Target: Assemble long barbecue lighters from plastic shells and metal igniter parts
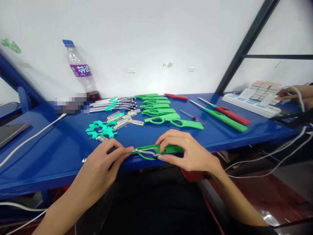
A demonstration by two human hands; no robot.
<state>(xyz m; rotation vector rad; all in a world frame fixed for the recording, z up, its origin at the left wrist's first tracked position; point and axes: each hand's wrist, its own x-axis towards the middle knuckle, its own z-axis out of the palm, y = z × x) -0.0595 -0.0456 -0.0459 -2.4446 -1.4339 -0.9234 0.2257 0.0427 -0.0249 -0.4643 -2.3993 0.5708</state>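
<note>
At the table's front edge lies a green lighter casing half (pixel 171 149), its hollow side up, with white wires (pixel 149 152) running along it. My left hand (pixel 105 160) pinches a thin metal tube at the casing's narrow left end; most of the tube is hidden behind the fingers. My right hand (pixel 186 150) is closed around the casing's middle, thumb and fingertips at a small black part (pixel 156 156) where the wires end. Just beyond are several more green casing halves (pixel 161 118), metal tubes with wires (pixel 110 106), clear fuel tanks (pixel 124 120) and turquoise plastic pieces (pixel 97 127).
A red-handled screwdriver (pixel 194 118) lies right of the casings, near a green lighter (pixel 226 119) and a red lighter (pixel 232 115). A bottle (pixel 80 70) stands back left. At right are a white power strip (pixel 251 105), cables and another person's hand (pixel 290 92).
</note>
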